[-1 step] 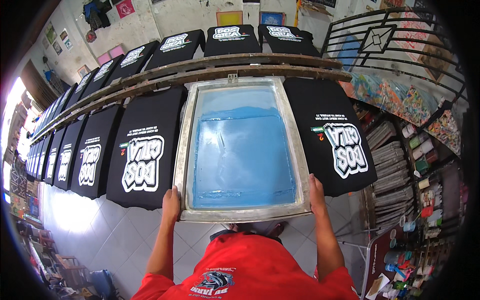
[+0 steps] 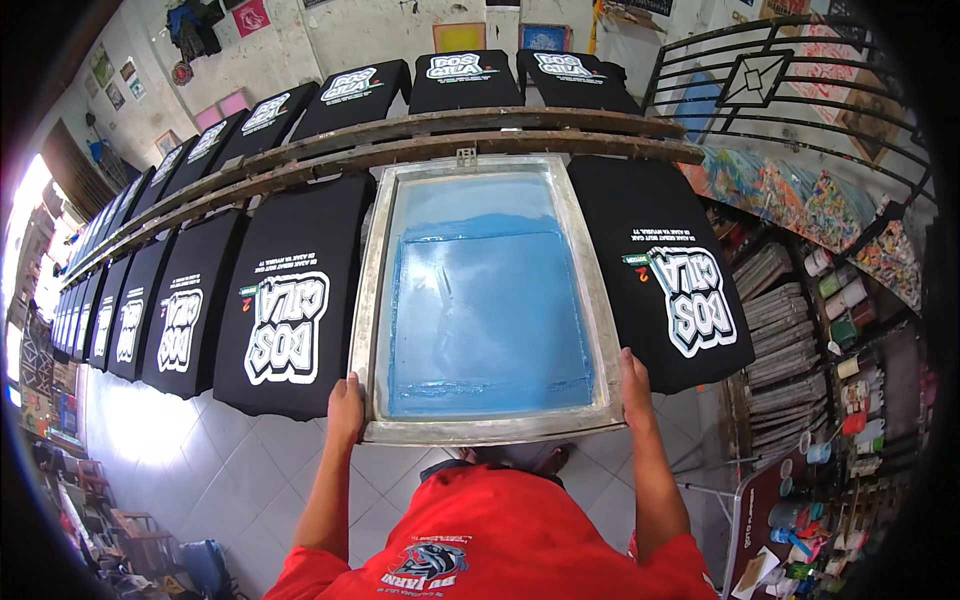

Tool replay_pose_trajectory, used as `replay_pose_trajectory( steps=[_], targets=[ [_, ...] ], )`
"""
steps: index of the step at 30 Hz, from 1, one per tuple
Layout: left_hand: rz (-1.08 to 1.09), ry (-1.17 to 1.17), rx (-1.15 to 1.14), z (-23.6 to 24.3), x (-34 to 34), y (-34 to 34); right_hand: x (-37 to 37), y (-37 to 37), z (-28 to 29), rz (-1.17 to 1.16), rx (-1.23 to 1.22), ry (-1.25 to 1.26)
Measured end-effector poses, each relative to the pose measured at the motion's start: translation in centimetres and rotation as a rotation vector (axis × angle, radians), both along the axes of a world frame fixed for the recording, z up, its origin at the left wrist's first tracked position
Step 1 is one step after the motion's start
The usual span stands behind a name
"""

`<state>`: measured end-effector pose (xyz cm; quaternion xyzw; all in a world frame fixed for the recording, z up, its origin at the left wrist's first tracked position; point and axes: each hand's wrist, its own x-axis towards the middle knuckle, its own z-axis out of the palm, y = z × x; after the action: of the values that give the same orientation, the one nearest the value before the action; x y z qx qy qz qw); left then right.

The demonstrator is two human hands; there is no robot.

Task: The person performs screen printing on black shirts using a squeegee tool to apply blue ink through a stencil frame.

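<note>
Person's wearing a bright red short-sleeve t-shirt with a dark round graphic print on front, forearms bare.

The scene is lit brightly and evenly by daylight. Strong glare is seen at the left edge, where a window is blown out white, and a pale sheen is thrown across the floor tiles. Straight edges are bent by fisheye distortion, corners are vignetted black, and focus is kept sharp centrally.
</note>
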<state>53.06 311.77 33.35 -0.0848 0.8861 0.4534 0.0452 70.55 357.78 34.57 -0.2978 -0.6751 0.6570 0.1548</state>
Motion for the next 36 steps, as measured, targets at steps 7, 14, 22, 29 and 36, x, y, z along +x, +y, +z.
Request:
replay_pose_trajectory(
  steps=[7,14,22,29,36],
  targets=[
    [0.017,-0.084,-0.084,0.6,0.8,1.4,0.5,0.5,-1.2,-0.052,0.019,0.007],
    [0.013,-0.067,-0.185,-0.9,1.0,1.5,-0.6,-1.0,-0.9,0.004,0.335,-0.191],
    [-0.024,0.027,-0.198,-3.0,1.1,1.9,-0.6,-1.3,-4.4,-0.172,0.702,-0.152],
    [-0.46,0.474,0.031,9.8,6.0,5.0,9.6,-2.0,-0.3,-0.427,0.496,0.264],
    [-1.666,-0.312,0.778,16.3,24.0,18.7,32.8,-11.9,-8.4,-0.436,0.298,-0.131]
  ],
)
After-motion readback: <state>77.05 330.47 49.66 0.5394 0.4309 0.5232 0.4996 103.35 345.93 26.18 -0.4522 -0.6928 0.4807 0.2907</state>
